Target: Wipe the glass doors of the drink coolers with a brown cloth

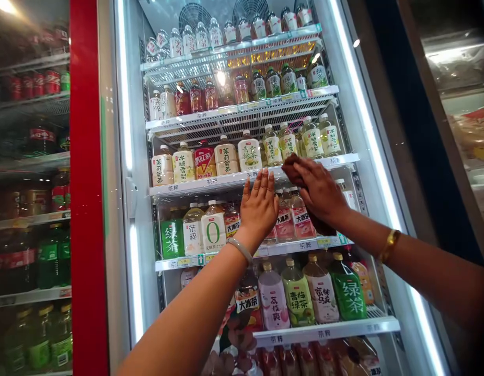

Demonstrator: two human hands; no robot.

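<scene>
My left hand (261, 204) lies flat with fingers stretched upward, seemingly against the glass door (234, 190) of a lit drinks fridge. To its right, my right hand (320, 192) presses a dark brown cloth (291, 168) to the same glass. Part of the cloth sticks out past the fingertips, and more hangs below the palm. Behind the hands, a shelf edge (222, 181) with price labels crosses the view. Bottled teas such as a white-labelled green tea (250, 151) stand on that shelf, and pink-labelled iced tea bottles (303, 218) show between my hands on the shelf below.
Bright light strips (126, 89) run down both sides of the fridge. A pale door handle (131, 197) sits at the left edge. Further left come a red pillar (87, 183) and another fridge with cans and bottles (49, 250). Packaged goods (475, 130) show at the right.
</scene>
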